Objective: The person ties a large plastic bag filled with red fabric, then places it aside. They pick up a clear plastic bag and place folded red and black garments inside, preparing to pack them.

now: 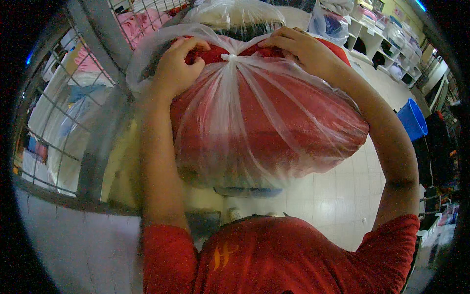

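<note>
A large clear plastic bag (257,121) full of red fabric hangs or rests in front of my red shirt. Its film gathers into a small knot (229,57) at the top middle. My left hand (183,64) is at the upper left of the bag, with fingers curled over the film and the thumb towards the knot. On the upper right lies my right hand (293,46), its fingers bent down onto the bag; the fingertips are partly hidden. Whether either hand grips the plastic cannot be told.
Metal grilles (55,106) stand at the left, with pink fabric (141,27) behind. Another clear bag (235,16) with pale contents lies beyond mine. White cubby shelves (374,44) with bagged items stand at the upper right, and a blue bin (413,119) at the right. Pale tiles cover the floor (330,198).
</note>
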Available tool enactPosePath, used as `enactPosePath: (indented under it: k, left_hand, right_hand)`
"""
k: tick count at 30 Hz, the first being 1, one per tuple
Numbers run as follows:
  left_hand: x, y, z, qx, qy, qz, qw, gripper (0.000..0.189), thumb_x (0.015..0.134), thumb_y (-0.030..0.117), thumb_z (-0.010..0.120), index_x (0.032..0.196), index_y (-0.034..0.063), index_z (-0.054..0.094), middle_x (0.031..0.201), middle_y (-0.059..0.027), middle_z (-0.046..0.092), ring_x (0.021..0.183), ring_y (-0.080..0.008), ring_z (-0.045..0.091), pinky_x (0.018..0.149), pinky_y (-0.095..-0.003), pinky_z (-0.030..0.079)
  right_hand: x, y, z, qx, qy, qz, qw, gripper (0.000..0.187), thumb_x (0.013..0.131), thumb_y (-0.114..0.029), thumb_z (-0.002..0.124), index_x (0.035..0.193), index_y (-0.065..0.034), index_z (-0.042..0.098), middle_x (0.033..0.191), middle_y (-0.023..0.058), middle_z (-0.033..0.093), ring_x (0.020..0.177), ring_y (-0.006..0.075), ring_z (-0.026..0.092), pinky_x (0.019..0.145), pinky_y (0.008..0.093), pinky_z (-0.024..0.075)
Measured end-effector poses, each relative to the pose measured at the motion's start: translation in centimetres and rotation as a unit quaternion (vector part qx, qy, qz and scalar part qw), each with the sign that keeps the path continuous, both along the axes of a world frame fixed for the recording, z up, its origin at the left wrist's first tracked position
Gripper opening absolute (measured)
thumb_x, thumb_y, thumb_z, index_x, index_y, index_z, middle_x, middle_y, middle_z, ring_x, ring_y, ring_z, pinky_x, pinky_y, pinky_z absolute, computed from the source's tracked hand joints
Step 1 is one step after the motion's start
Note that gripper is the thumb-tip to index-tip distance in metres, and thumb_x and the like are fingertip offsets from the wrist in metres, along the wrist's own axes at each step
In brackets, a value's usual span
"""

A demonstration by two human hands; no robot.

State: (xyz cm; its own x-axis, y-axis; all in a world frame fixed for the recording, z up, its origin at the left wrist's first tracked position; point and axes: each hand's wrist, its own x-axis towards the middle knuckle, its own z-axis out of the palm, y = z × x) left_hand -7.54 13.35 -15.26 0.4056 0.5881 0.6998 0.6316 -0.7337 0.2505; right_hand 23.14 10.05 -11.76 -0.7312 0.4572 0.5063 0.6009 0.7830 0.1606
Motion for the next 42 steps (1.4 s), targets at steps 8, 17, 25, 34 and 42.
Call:
enactPosePath:
  k: [8,17,25,34,42]
  left_hand:
    - [-1.0,5.4,-1.3,-0.221,0.198,-0.048,0.954,0.042,0.098,0.024,0.040,0.133,0.0054,0.052,0.141,-0.0107,0.047,0.131,-0.0246,0.043,0.113,-0.0320,0.027]
    - [-3.0,7.4,-0.1,-0.240,0.133,0.040,0.961,0.068,0.082,0.069,0.051,0.135,0.0273,0.052,0.138,-0.0081,0.052,0.128,-0.0253,0.047,0.110,-0.0335,0.031]
    - [-4.4,3.5,8.9,-0.257,0.311,0.098,0.910,0.058,0.089,0.063,0.048,0.129,0.0225,0.059,0.124,-0.0098,0.062,0.117,-0.0267,0.056,0.101,-0.0348,0.041]
    - [-8.8,-5.2,6.1,-0.276,0.174,0.154,0.933,0.044,0.076,0.021,0.077,0.118,0.0145,0.066,0.112,-0.0089,0.067,0.099,-0.0190,0.062,0.091,-0.0342,0.046]
    - [-7.8,0.1,7.8,-0.174,0.107,0.217,0.955,0.042,0.074,0.022,0.077,0.113,0.0112,0.065,0.113,-0.0117,0.065,0.094,-0.0254,0.065,0.082,-0.0368,0.051]
  right_hand:
    - [1.5,1.8,-0.8,-0.331,0.086,-0.173,0.924,0.070,0.076,-0.044,0.068,0.134,-0.0102,0.048,0.141,0.0228,0.042,0.126,0.0320,0.048,0.104,0.0432,0.0381]
    - [1.7,2.9,-0.1,-0.126,-0.058,-0.190,0.972,0.046,0.096,-0.045,0.043,0.127,-0.0135,0.058,0.122,0.0129,0.061,0.111,0.0352,0.058,0.098,0.0381,0.0436]
    - [3.0,-0.8,7.2,-0.271,-0.082,-0.283,0.917,0.062,0.092,-0.064,0.038,0.130,-0.0189,0.058,0.119,0.0116,0.065,0.109,0.0286,0.061,0.091,0.0392,0.0487]
    - [12.7,-13.9,5.2,-0.372,0.160,-0.083,0.910,0.070,0.065,-0.017,0.084,0.129,-0.0126,0.056,0.118,0.0084,0.063,0.104,0.0187,0.060,0.095,0.0336,0.0477]
    - [17.6,-11.1,8.6,-0.064,0.041,-0.230,0.970,0.053,0.071,-0.017,0.082,0.117,-0.0038,0.059,0.128,0.0107,0.055,0.123,0.0233,0.048,0.104,0.0368,0.0394]
